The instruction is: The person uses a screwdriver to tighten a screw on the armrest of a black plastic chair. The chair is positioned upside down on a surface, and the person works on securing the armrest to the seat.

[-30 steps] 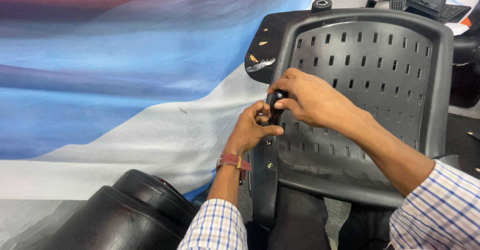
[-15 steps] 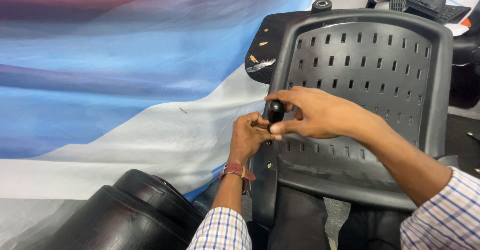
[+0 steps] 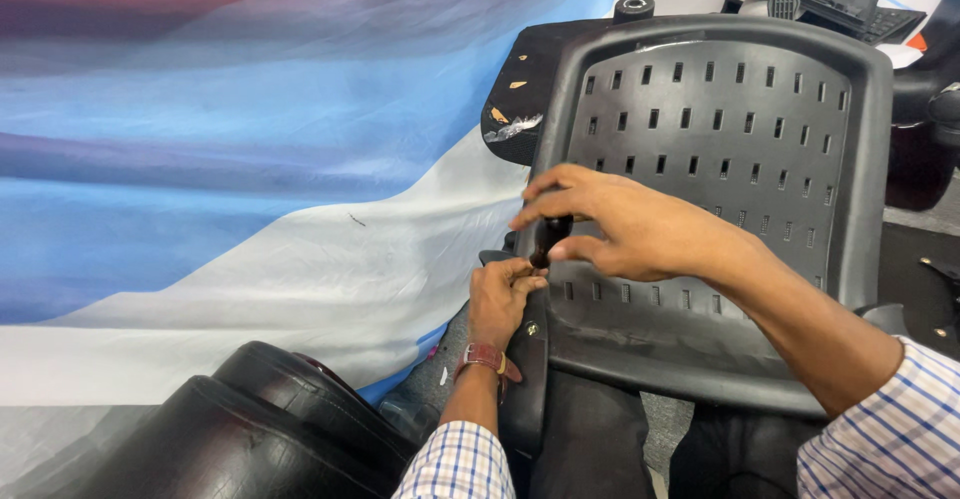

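From the head view I see my right hand (image 3: 640,229) closed around a dark tool handle (image 3: 550,236) standing nearly upright at the left edge of the black chair backrest (image 3: 720,139), my left hand (image 3: 500,299) pinching directly beneath its tip.

Single head-worn view, looked steeply down and forward from above the black slotted chair shell (image 3: 720,159). Sat close to that shell, which filled the right half of the frame. Caught both forearms entering from the lower edge, the left hand (image 3: 500,299) at the shell's near left edge, the right hand (image 3: 630,224) over its lower left part. Took in draped blue and white cloth (image 3: 250,179) left of the shell. No second view to share scene with.
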